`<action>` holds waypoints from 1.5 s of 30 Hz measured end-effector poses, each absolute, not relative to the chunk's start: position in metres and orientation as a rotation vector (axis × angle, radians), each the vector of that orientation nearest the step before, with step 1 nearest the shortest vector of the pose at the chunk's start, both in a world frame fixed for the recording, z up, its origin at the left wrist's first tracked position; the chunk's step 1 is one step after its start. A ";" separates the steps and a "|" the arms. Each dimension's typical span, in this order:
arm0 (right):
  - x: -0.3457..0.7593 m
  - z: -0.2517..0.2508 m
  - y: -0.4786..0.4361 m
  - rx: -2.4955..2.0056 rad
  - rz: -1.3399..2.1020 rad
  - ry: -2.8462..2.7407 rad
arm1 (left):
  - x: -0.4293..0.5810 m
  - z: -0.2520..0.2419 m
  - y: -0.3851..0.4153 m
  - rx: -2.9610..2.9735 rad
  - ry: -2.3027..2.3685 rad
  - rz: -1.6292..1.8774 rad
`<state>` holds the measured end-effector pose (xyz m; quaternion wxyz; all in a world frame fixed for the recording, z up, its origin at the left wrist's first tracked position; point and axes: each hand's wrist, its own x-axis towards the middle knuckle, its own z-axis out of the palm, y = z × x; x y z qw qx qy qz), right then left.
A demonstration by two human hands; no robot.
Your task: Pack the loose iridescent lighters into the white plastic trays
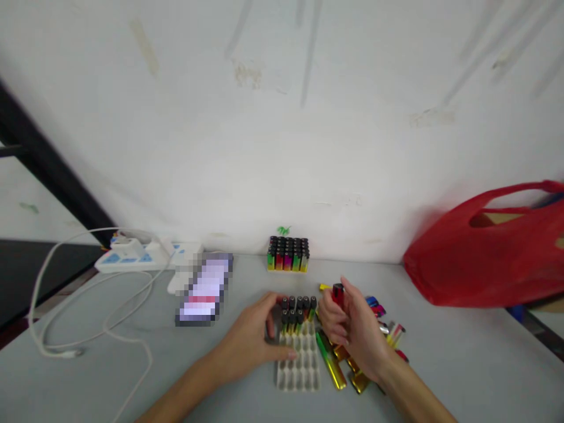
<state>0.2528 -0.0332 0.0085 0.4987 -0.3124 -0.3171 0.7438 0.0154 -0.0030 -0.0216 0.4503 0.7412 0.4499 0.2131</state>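
Note:
A red lighter (338, 292) with a black top is held upright in my right hand (348, 317), its fingers wrapped round the body. My left hand (251, 335) grips the left side of a pale slotted tray (298, 385), the thumb lying over the slots and the fingers near the back corner. Several black-topped lighters (291, 317) stand upright in the tray's back rows, and the front slots hold none. Beside the tray, partly hidden under my right hand, lies a loose pile of shiny lighters (332, 364) in gold, green, red and blue.
Against the wall stands a full block of upright lighters (288, 255). To the left are a phone (205, 291), a white power strip (141, 255) and a looping white cable (106, 329). A red bag (476, 252) sits at the right table edge.

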 end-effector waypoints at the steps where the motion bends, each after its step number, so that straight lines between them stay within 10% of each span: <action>1: 0.252 0.008 -0.034 -0.773 1.811 -0.766 | 0.016 -0.021 -0.003 1.834 1.118 0.528; 45: 0.249 -0.001 -0.038 -1.071 1.717 -0.738 | 0.017 -0.019 -0.005 1.864 1.131 0.520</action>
